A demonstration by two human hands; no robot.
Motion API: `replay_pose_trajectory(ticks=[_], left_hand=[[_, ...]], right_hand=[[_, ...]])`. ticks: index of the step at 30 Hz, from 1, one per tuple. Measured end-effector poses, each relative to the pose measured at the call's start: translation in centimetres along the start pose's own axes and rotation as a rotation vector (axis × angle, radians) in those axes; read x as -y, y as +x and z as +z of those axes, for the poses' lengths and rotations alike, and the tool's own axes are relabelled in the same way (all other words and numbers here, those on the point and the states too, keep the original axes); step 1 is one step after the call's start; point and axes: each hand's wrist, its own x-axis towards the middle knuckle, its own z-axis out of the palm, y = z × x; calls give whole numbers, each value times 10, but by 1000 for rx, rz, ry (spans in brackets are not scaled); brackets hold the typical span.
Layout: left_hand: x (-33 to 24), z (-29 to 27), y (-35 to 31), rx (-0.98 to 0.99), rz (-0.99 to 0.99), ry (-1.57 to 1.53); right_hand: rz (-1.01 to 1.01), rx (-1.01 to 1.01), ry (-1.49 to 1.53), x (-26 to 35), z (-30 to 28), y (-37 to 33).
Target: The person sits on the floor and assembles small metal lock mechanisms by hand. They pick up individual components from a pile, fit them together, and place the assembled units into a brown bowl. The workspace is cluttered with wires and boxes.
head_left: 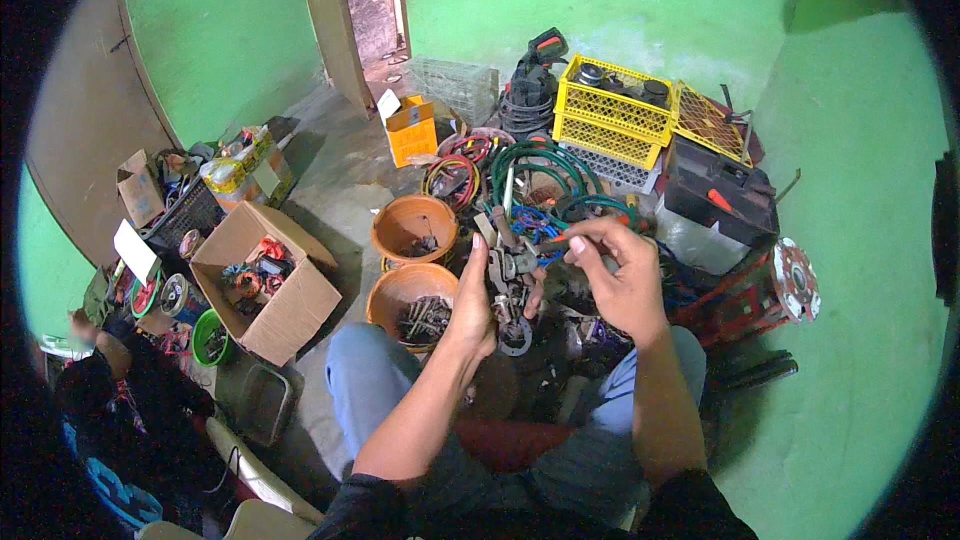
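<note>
My left hand (472,298) is closed around a clump of grey metal parts (513,275), held up above my lap. A ring-shaped piece sticks out at its lower end. I cannot make out exactly what the parts are. My right hand (622,278) pinches a small dark, narrow piece (553,245) between thumb and fingertips, close to the top of the clump. Just left of my hands stand two orange buckets, the nearer (385,285) holding bolts and small metal bits, the farther (388,215) a few dark pieces.
A cardboard box (315,305) with cables and small parts stands at left, beside a green bowl (203,328). Another person (130,400) sits at lower left. Ahead lie green hose coils (540,150) and stacked yellow crates (610,125). A black toolbox (720,185) stands at right.
</note>
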Motion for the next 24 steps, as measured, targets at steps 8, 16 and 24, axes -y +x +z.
replay_pose_trajectory(ticks=[8, 16, 24], left_hand=[[-16, -3, -9, -50, 153, 123], [-22, -15, -13, -185, 133, -103], [-20, -51, -2, -211, 185, -371]], right_hand=[[-11, 4, 135, 4, 30, 19], [1, 225, 46, 14, 63, 27], [-122, 594, -287, -7, 74, 8]])
